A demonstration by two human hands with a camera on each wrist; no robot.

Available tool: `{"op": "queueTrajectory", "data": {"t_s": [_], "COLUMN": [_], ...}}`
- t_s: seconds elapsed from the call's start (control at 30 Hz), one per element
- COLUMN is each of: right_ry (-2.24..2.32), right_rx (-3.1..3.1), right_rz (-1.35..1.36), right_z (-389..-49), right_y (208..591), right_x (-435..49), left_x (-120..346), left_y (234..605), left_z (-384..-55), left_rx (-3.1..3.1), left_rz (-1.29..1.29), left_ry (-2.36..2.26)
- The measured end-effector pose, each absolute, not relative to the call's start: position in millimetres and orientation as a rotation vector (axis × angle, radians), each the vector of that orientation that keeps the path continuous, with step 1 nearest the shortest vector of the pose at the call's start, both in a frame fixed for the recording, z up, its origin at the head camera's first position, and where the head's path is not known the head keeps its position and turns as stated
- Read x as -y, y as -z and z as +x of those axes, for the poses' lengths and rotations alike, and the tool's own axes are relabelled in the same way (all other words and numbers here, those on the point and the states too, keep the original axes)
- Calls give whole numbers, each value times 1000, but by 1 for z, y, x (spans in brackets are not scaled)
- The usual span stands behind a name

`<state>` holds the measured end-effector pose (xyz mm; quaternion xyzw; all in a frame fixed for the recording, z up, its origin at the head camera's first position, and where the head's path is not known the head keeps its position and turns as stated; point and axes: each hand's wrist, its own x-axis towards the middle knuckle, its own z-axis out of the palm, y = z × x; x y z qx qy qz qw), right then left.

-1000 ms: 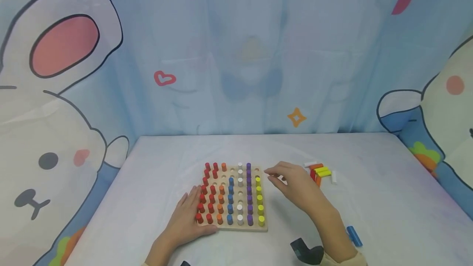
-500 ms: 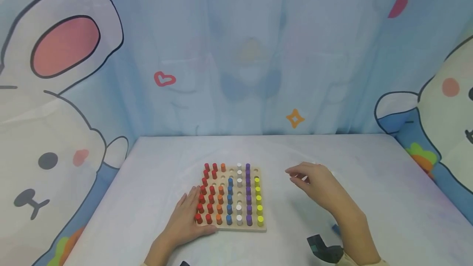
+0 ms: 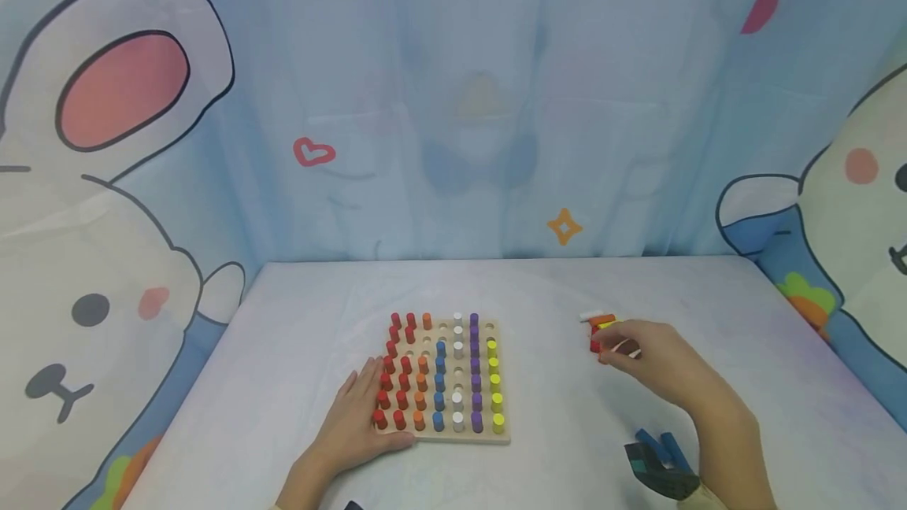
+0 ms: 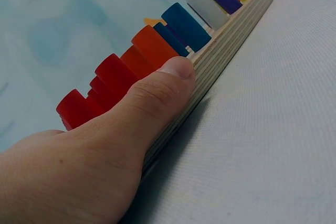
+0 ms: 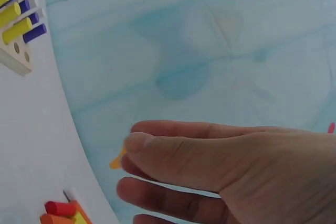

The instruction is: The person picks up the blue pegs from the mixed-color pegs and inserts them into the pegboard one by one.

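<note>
A wooden peg board [image 3: 473, 438] holds columns of red, orange, blue, white, purple and yellow pegs, with some holes bare. My left hand [image 3: 354, 417] rests against its left side, fingers straight, the thumb along the front edge; the left wrist view shows that thumb [image 4: 163, 90] beside the orange pegs. Over at the right, my right hand [image 3: 659, 364] is at a small pile of loose pegs, including a red peg [image 3: 594, 338] and an orange peg [image 3: 603, 319]. Its thumb and fingers are extended, and nothing shows between them. The hand covers part of the pile.
Two blue pegs [image 3: 676, 453] lie on the white tablecloth [image 3: 546, 384] near my right wrist, beside a dark wrist strap [image 3: 659, 474]. Behind the table hangs a light blue curtain [image 3: 453, 179] with cartoon figures.
My right hand has moved right, from beside the board's far right corner to the loose pegs. My left hand stays at the board, and the pegs in it look the same.
</note>
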<state>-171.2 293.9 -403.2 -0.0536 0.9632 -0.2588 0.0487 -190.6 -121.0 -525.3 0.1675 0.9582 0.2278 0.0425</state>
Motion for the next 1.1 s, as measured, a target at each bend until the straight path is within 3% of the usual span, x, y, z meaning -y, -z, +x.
{"op": "queueTrajectory", "data": {"t_s": [1.1], "right_ry": [833], "right_rx": [-2455], "right_rz": [219], "right_z": [-160], "right_y": [444], "right_x": [-366], "left_x": [122], "left_y": [527], "left_z": [-190], "left_rx": [-2930], "left_rz": [498], "left_ry": [-698]}}
